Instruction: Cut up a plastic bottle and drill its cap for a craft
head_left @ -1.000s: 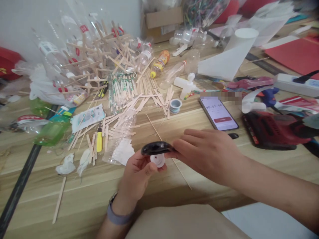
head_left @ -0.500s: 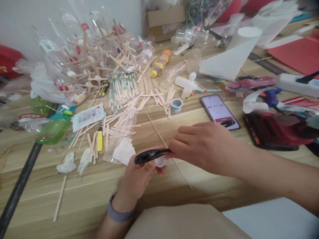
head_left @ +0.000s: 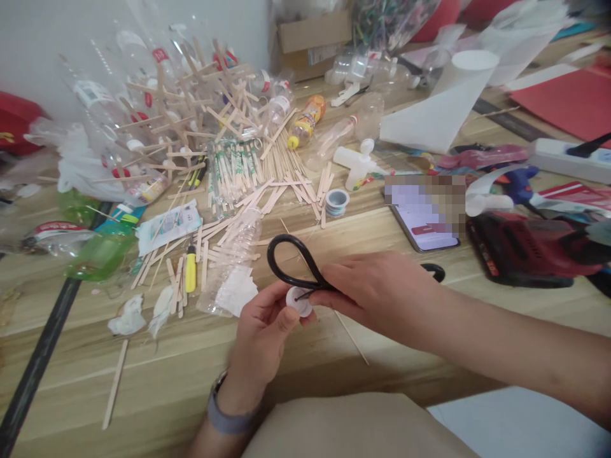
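Observation:
My left hand (head_left: 265, 327) pinches a white bottle cap (head_left: 296, 305) between thumb and fingers, with its inner side facing up. My right hand (head_left: 377, 286) is closed round a pair of black-handled scissors (head_left: 273, 261), spread wide. One handle loop sticks out above the cap and part of the other shows past the far side of the hand. A thin dark tip from the scissors rests in the middle of the cap. The right palm and fingers hide most of the blades. Beneath both hands lies a thin wooden skewer (head_left: 352, 338).
Wooden craft sticks (head_left: 243, 194) and plastic bottles (head_left: 98, 95) crowd the back left. A yellow-handled tool (head_left: 191, 270) and clear bottle (head_left: 233, 254) lie left of my hands. Beyond them are a wire spool (head_left: 337, 202), a phone (head_left: 422, 232) and a red power tool (head_left: 518, 248).
The scissors have turned in my right hand, so a handle loop now stands up and the tip meets the cap. My left hand still holds the cap, now more exposed.

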`<state>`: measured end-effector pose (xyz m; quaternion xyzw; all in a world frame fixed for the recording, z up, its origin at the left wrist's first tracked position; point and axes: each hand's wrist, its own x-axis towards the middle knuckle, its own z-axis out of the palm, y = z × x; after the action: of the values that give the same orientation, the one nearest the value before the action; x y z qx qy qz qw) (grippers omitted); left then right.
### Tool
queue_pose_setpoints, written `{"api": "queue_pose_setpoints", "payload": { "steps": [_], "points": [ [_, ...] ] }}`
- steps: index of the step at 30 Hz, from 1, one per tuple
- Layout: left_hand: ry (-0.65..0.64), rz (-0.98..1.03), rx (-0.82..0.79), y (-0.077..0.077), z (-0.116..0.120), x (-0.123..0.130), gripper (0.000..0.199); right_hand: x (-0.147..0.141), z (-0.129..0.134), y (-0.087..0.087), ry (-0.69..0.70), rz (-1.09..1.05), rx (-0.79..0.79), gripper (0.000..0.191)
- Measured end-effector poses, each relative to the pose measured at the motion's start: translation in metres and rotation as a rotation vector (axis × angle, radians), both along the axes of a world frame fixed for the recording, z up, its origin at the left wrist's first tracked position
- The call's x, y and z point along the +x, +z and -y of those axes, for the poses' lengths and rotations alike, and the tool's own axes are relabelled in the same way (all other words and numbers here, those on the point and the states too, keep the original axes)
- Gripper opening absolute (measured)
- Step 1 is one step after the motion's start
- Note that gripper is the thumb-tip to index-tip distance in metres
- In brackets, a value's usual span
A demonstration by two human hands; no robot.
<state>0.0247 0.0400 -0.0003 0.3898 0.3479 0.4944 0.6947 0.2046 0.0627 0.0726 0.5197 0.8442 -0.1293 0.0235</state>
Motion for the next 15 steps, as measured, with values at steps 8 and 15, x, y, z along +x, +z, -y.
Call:
{"api": "queue_pose_setpoints", "payload": {
  "steps": [8,15],
  "points": [
    [0.09,-0.126,0.184,-0.011,0.004,-0.004,0.029,0.001,0.012,-0.016,-0.16,-0.386,-0.113,0.02],
    [0.037,-0.089,0.116,-0.009,0.002,-0.003,0.033,0.011,0.01,-0.017,0.044,-0.367,0.195,0.036]
  ]
}}
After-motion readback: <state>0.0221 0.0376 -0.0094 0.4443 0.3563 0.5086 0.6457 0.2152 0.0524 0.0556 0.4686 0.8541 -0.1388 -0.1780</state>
